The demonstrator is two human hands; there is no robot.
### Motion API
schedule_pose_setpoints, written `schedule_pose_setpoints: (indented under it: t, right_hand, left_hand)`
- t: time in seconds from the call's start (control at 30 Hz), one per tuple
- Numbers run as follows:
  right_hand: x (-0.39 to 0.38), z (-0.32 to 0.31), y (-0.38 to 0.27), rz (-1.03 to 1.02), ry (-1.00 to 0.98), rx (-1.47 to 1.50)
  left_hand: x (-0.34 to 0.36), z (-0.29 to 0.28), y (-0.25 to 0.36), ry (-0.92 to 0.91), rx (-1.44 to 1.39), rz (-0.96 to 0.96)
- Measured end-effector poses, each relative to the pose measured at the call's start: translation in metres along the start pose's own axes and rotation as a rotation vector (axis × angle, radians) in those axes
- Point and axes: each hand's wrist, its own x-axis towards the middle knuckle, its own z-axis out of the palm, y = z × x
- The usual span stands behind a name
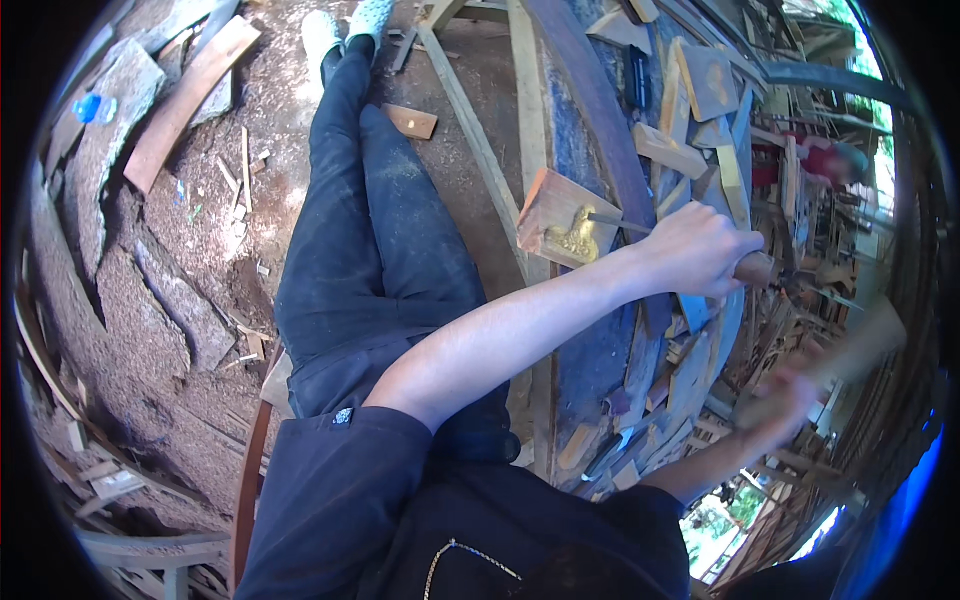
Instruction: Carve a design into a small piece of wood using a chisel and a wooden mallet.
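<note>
My left hand [700,250] is wrapped round a chisel, with its wooden handle [757,268] sticking out past the fist. The thin steel blade [618,223] reaches left to a wooden block [545,207]. Its tip meets a pale yellow carved patch [575,240] on the block's face. Off to the right, my right hand [782,397] is closed round what looks like a wooden mallet [865,345]. Motion smears both that hand and the mallet, which is raised apart from the chisel handle.
The blue-grey workbench [590,355] carries several wood offcuts [670,150]. A small board [410,122] lies beside my outstretched legs [385,220]. Planks and bark slabs [190,105] litter the ground at left. Another person in red [822,160] is at the far right.
</note>
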Motion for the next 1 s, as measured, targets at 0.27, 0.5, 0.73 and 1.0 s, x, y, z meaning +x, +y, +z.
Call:
schedule_pose_setpoints:
  t: [0.27, 0.5, 0.73, 1.0]
  right_hand:
    - [0.008, 0.006, 0.005, 0.155, 0.014, 0.086]
    - [0.024, -0.001, -0.006, 0.187, -0.290, -0.458]
    - [0.024, 0.001, -0.010, 0.211, -0.257, -0.333]
    - [-0.001, 0.012, 0.000, 0.023, -0.277, -0.679]
  left_hand:
    - [0.004, 0.001, -0.003, 0.046, -0.002, 0.036]
    - [0.008, -0.001, -0.005, 0.008, -0.056, 0.001]
    - [0.008, 0.002, -0.004, 0.067, -0.003, 0.016]
    - [0.010, 0.003, -0.004, 0.012, 0.005, -0.052]
